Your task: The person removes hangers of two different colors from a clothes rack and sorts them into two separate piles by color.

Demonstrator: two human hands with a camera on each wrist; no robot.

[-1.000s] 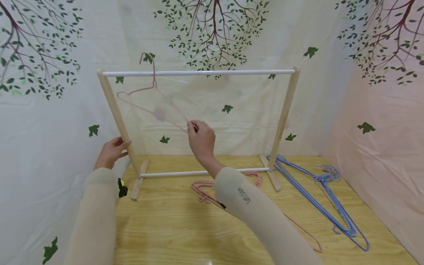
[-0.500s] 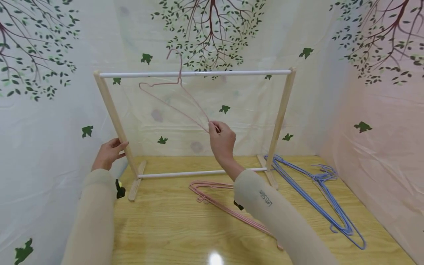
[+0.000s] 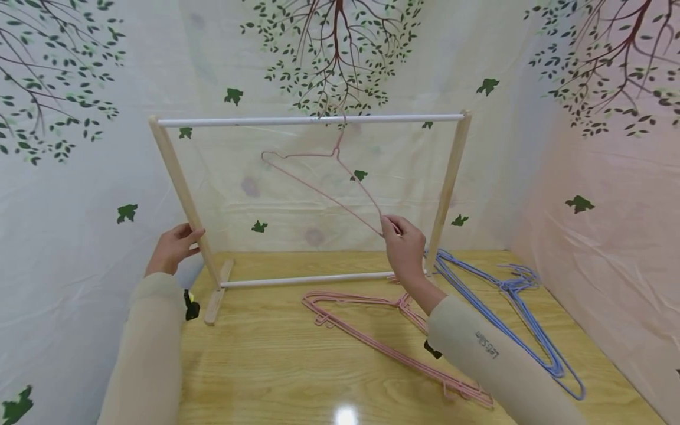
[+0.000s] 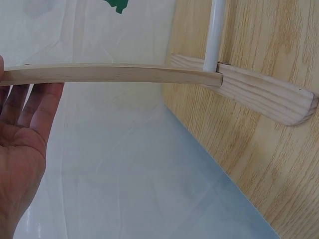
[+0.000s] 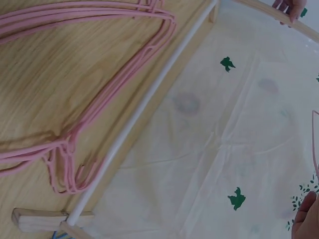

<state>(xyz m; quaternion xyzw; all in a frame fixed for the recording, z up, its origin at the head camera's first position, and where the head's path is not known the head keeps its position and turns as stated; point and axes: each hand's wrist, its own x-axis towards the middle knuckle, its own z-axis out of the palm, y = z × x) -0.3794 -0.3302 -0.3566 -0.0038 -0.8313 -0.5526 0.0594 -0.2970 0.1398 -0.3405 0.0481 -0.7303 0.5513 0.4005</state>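
Note:
A pink wire clothes hanger (image 3: 336,152) hangs tilted, its lower corner pinched between the thumb and fingers of my right hand (image 3: 406,251). Its hook reaches up to the white top bar (image 3: 265,121) of a small garment rack and overlaps it in the head view. My left hand (image 3: 172,249) holds the rack's left wooden post (image 3: 180,183) at lower height. In the left wrist view the fingers (image 4: 42,109) extend behind the post, with the thumb mostly cut off by the frame. At the right wrist view's edge only part of the right hand (image 5: 306,219) shows.
Several pink hangers (image 5: 114,79) lie stacked on the wood-grain table (image 3: 255,366), in front of the rack's lower bar (image 3: 303,280). To the right lies a pile of blue hangers (image 3: 512,286). Leaf-printed sheets surround the table at back and sides.
My right hand has carried the pink hanger rightward along the rack, and its hook has come down from above the top bar to bar level. The left hand keeps its hold on the post.

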